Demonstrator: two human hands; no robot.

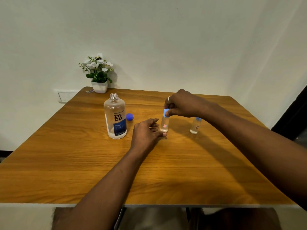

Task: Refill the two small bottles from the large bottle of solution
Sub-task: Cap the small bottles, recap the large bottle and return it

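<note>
While the left hand (146,130) steadies the small clear plastic bottle (164,124) at its base, the right hand (182,103) pinches its light-blue cap (166,112), probably unscrewing it before pouring from the uncapped large clear bottle (115,117).

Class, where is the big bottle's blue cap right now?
The blue cap lies on the table, just right of the open large bottle.

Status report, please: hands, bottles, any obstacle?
Right hand pinching cap of near small bottle; left hand steadying its base. Large bottle open, blue cap beside it. Nothing in the way.
</note>
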